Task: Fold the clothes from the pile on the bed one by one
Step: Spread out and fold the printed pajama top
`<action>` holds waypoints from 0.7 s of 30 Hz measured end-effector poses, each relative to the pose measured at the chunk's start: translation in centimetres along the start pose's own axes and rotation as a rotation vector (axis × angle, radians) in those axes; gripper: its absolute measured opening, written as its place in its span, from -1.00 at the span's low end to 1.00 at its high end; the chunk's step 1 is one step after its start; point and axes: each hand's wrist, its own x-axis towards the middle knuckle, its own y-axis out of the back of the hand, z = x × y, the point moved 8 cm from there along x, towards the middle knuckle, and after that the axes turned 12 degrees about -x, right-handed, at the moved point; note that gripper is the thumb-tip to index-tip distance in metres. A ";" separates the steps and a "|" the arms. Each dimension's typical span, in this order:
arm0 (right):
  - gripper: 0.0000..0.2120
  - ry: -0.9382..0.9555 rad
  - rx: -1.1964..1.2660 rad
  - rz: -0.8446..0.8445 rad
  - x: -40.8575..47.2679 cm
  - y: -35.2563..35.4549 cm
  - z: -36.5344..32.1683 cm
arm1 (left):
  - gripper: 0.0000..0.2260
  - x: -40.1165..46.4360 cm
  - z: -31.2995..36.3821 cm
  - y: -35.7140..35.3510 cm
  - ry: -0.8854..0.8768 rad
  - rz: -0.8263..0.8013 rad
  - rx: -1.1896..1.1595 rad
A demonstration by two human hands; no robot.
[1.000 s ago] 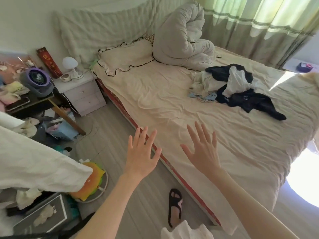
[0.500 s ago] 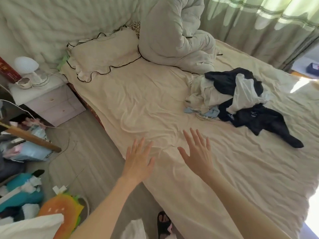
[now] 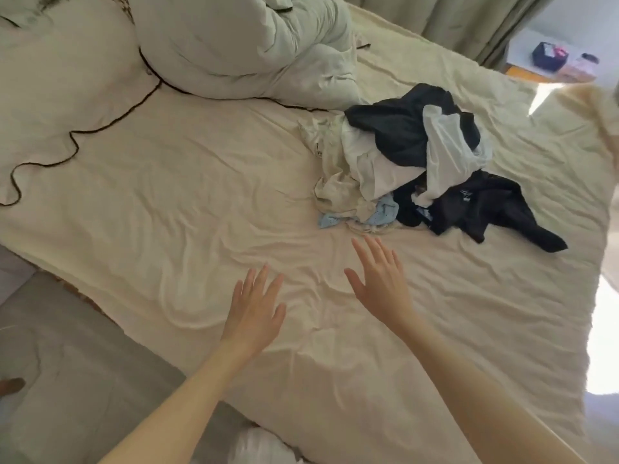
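In the head view, the pile of clothes point(image 3: 418, 165) lies on the cream sheet of the bed point(image 3: 167, 202), toward its far right part: black garments tangled with white and cream ones, and a pale blue piece at the near edge. The left hand point(image 3: 254, 313) and the right hand point(image 3: 382, 283) reach out over the wrinkled sheet, fingers straight and spread, holding nothing. The right hand's fingertips are just short of the pile's near edge; the left hand is farther back. A bunched duvet point(image 3: 241, 38) and a black-trimmed pillow point(image 3: 57, 95) lie at the head of the bed.
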 end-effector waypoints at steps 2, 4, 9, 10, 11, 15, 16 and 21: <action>-0.47 -0.021 0.019 0.050 3.2 -0.5 1.1 | -0.49 4.1 0.0 0.2 -0.051 0.006 0.038; -0.51 -0.035 0.039 0.103 6.7 -1.9 2.1 | -0.49 8.4 -0.6 -1.0 -0.066 -0.005 0.056; -0.49 -0.040 0.067 0.115 15.2 -8.5 3.7 | -0.45 16.9 -4.8 -8.2 -0.030 -0.139 0.132; -0.44 -0.032 0.041 0.098 16.9 -10.1 3.8 | -0.43 18.5 -5.8 -9.5 -0.017 -0.156 0.134; -0.38 -0.030 0.012 0.084 18.6 -11.7 3.8 | -0.41 20.1 -6.7 -10.7 -0.003 -0.173 0.142; -0.21 -0.061 -0.088 0.117 24.5 -15.5 3.7 | -0.31 24.0 -9.9 -14.9 0.011 -0.233 0.241; -0.23 -0.071 -0.114 0.112 25.7 -16.2 3.6 | -0.31 24.2 -10.4 -15.6 0.000 -0.223 0.250; -0.51 -0.084 -0.015 0.137 27.7 -17.6 3.3 | -0.32 24.0 -10.8 -16.0 -0.007 -0.208 0.182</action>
